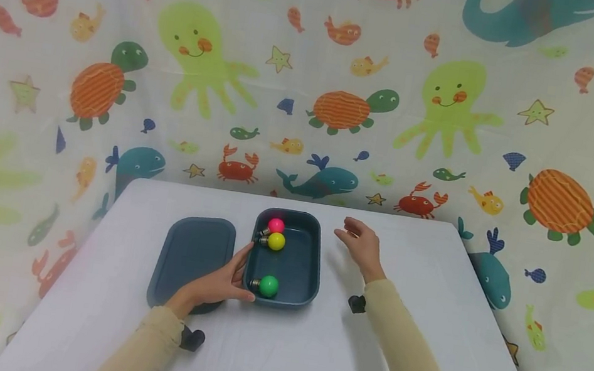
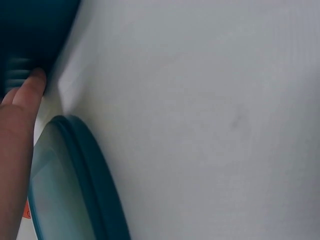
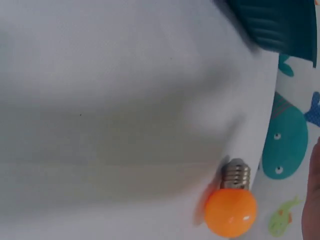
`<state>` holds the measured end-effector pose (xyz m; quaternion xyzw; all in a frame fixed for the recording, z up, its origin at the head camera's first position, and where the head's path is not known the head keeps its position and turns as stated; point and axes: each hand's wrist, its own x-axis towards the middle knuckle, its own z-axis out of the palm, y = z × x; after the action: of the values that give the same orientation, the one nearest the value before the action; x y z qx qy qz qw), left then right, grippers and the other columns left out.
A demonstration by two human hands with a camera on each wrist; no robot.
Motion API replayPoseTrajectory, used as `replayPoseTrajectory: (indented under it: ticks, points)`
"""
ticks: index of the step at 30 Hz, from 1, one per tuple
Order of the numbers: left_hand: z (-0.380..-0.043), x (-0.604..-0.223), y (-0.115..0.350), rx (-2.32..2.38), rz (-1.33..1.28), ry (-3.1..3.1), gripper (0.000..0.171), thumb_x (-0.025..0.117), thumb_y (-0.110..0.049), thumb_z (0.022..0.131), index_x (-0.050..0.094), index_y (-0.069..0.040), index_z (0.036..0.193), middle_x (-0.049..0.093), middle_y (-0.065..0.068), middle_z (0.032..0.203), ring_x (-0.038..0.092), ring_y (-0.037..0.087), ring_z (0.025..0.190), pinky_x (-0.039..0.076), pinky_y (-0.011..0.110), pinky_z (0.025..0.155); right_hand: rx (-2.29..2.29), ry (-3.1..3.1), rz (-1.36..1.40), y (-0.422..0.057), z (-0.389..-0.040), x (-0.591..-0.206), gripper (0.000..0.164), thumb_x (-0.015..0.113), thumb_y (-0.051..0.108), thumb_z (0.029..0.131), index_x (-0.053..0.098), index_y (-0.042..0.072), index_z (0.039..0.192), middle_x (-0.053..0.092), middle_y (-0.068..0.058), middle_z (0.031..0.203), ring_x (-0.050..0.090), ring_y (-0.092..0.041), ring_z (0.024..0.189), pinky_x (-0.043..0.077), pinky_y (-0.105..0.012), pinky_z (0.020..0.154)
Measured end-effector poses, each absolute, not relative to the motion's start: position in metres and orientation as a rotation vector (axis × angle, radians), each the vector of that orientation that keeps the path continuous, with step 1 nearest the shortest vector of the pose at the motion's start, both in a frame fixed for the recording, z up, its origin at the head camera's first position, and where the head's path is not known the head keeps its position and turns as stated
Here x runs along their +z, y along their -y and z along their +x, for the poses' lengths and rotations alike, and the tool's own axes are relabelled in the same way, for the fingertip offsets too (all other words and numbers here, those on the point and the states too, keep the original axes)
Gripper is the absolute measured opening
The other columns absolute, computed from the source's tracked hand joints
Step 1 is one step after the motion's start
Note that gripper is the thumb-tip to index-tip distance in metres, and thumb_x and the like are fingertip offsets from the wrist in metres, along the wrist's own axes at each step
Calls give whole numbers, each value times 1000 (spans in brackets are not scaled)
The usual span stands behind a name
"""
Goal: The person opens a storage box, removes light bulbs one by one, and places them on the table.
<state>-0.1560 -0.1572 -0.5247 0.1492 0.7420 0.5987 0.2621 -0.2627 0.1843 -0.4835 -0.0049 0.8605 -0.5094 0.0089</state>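
A dark blue-grey plastic box [image 1: 300, 262] stands on the white table. Inside it, along the left, lie light bulbs with metal screw bases: a pink bulb [image 1: 277, 226], a yellow bulb [image 1: 276, 241] touching it or nearly so, and a green bulb [image 1: 268, 286] at the front. My left hand [image 1: 219, 282] touches the box's left side, thumb near the front corner and fingers extended along the wall. To the right of the box my right hand [image 1: 361, 246] hovers with loosely bent fingers, holding nothing. In the right wrist view an orange bulb [image 3: 230, 212] lies on the table near that hand; the hand hides it in the head view.
A matching flat lid [image 1: 194, 247] lies left of the box, partly under my left forearm and hand in the head view. Behind the table's far edge hangs a curtain [image 1: 315, 55] printed with sea animals. Each wrist wears a small black camera [image 1: 192, 339].
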Motion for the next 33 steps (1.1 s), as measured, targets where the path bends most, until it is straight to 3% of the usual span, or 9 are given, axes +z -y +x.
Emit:
replayPoseTrajectory:
  ticks: [20, 33]
  points:
    - [-154, -528, 158, 1644, 379, -1995, 115, 77, -12, 85, -12, -29, 156, -7, 4, 164, 6, 22, 150, 20, 42, 117, -1510, -2658, -128, -107, -262, -478, 53, 76, 28, 87, 60, 8, 133, 64, -11, 128, 60, -27, 117, 49, -38, 98]
    - [-154, -525, 154, 1652, 356, -1998, 115, 78, -11, 84, -10, -31, 156, -5, 2, 165, 9, 21, 150, 20, 42, 117, -1449, -2652, -213, -88, -265, -468, 50, 75, 28, 88, 61, 8, 132, 65, -10, 126, 61, -26, 115, 51, -38, 97]
